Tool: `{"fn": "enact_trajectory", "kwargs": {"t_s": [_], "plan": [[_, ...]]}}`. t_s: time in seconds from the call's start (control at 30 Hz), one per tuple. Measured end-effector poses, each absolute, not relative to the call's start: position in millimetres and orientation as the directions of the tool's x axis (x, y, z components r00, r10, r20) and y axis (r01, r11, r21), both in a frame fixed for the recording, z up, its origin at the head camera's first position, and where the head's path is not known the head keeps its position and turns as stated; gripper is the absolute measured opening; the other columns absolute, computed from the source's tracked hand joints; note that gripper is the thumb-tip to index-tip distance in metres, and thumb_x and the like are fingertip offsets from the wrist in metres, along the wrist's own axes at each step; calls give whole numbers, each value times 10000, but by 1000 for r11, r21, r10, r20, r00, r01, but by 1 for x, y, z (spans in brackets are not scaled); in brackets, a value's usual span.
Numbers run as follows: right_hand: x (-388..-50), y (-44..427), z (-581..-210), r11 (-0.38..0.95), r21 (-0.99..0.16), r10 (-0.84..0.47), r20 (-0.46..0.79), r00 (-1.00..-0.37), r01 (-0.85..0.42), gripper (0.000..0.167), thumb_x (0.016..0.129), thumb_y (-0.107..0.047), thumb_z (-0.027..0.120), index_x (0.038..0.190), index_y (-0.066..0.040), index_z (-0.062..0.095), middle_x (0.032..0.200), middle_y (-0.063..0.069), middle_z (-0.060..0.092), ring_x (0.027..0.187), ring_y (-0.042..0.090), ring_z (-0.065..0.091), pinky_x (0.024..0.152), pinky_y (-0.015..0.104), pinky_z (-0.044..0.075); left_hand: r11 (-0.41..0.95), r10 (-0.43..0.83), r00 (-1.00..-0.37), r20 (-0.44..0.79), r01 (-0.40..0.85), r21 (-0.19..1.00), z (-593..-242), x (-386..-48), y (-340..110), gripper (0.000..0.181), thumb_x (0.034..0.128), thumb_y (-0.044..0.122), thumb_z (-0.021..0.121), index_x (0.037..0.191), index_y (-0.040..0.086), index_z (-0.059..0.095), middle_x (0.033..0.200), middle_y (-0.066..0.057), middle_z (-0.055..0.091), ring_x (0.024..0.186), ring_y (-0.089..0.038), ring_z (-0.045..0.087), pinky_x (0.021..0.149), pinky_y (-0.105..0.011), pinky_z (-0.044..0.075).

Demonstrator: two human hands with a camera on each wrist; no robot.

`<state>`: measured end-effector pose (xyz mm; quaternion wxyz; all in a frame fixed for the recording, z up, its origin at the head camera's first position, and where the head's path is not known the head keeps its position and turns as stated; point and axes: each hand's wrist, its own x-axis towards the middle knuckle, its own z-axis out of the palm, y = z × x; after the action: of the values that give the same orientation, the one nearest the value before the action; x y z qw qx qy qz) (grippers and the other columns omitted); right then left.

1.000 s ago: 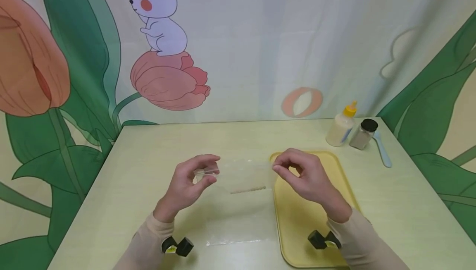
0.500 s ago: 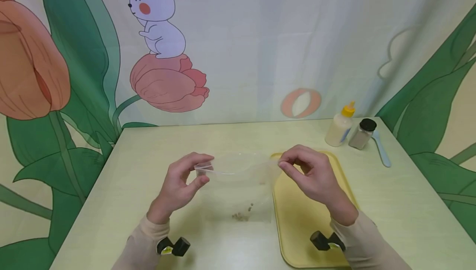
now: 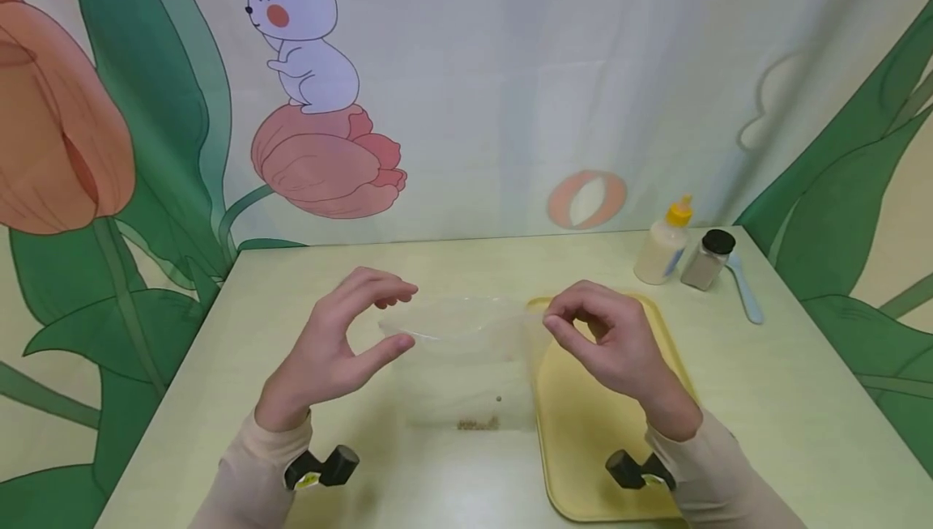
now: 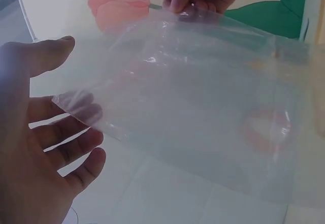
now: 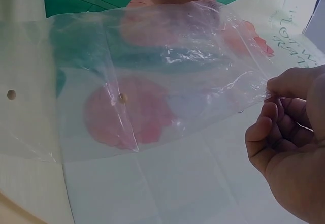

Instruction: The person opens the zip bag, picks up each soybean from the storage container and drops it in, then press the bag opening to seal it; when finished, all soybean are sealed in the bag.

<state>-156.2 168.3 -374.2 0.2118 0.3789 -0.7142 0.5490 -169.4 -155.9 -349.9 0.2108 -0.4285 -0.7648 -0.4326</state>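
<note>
A clear plastic zip bag (image 3: 462,375) hangs upright above the table, its mouth at the top. Small brown grains (image 3: 477,424) lie along its bottom, with one grain a little higher. My right hand (image 3: 608,339) pinches the bag's upper right corner between thumb and fingers; the right wrist view also shows this pinch, with the right hand (image 5: 289,122) at the edge. At the upper left corner, my left hand (image 3: 331,343) is spread, thumb and fingers apart. The left wrist view shows that left hand (image 4: 45,117) with its fingers behind the film, the thumb clear of it.
A yellow tray (image 3: 612,480) lies on the table (image 3: 794,399) under the right hand. Toward the back right stand a squeeze bottle (image 3: 659,249) with a yellow cap and a black-lidded jar (image 3: 705,262). A light blue spatula-like tool (image 3: 745,294) lies beside the jar.
The bag swung down from a tilt to hang upright, and its grains gathered at the bottom. My left hand has opened wider and shifted left, letting go of the corner.
</note>
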Motion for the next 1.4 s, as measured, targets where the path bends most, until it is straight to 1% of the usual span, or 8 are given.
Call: {"fn": "enact_trajectory", "kwargs": {"t_s": [0.07,0.2,0.3,0.5,0.7,1.03,1.33,1.4], "plan": [[-156,168,-374,108,-616,-315,723,-614,-780,27,888,6,664,884,-20,667,811,35,606,730,92,542,620,193,492,264,499,-529,687,848,460,-340,-168,-152,398,829,199,753,1202,117,641,1142,-15,624,1009,-151,561,876,-279,463],[-158,168,-374,101,-603,-325,731,-599,-791,51,912,-60,658,886,-16,660,816,36,604,736,92,538,626,191,489,312,572,-531,625,845,434,-321,-165,-140,448,825,270,765,1230,137,630,1183,19,603,1100,-144,543,930,-302,455],[-158,167,-375,100,-604,-330,730,-599,-791,48,912,-55,657,887,-14,655,818,36,599,737,92,533,625,194,485,352,635,-525,567,850,392,-308,-164,-129,477,816,307,773,1236,134,626,1193,29,594,1133,-130,531,953,-317,451],[-157,168,-375,134,-619,-341,704,-623,-774,46,884,11,666,883,-33,652,822,18,601,738,88,536,620,198,488,373,748,-460,478,888,269,-294,-170,-101,472,835,319,754,1220,82,620,1173,-2,593,1131,-142,537,974,-294,455],[-157,167,-375,143,-600,-348,714,-607,-787,81,883,22,661,895,-58,661,816,19,602,733,88,537,627,195,488,381,812,-433,391,901,205,-289,-175,-79,418,838,304,750,1167,71,640,1109,6,620,1058,-141,573,915,-278,480],[-158,165,-374,154,-593,-342,719,-606,-790,45,907,-63,668,883,-26,662,830,13,620,738,82,539,631,190,484,432,842,-477,251,876,214,-285,-179,-57,255,841,217,732,1047,71,706,1005,-14,670,950,-153,621,842,-273,514],[-157,165,-375,158,-600,-337,714,-613,-785,33,917,-73,658,892,-55,671,834,9,623,736,82,539,621,192,483,425,836,-474,275,878,220,-290,-180,-49,30,810,132,711,834,119,698,802,31,641,756,-96,595,709,-220,495],[-157,165,-376,157,-601,-333,715,-615,-784,68,926,-103,653,888,-50,671,832,9,624,734,83,540,618,191,482,424,830,-473,296,879,217,-292,-180,-47,51,800,106,690,766,140,672,746,53,615,711,-73,567,674,-204,479]]}}
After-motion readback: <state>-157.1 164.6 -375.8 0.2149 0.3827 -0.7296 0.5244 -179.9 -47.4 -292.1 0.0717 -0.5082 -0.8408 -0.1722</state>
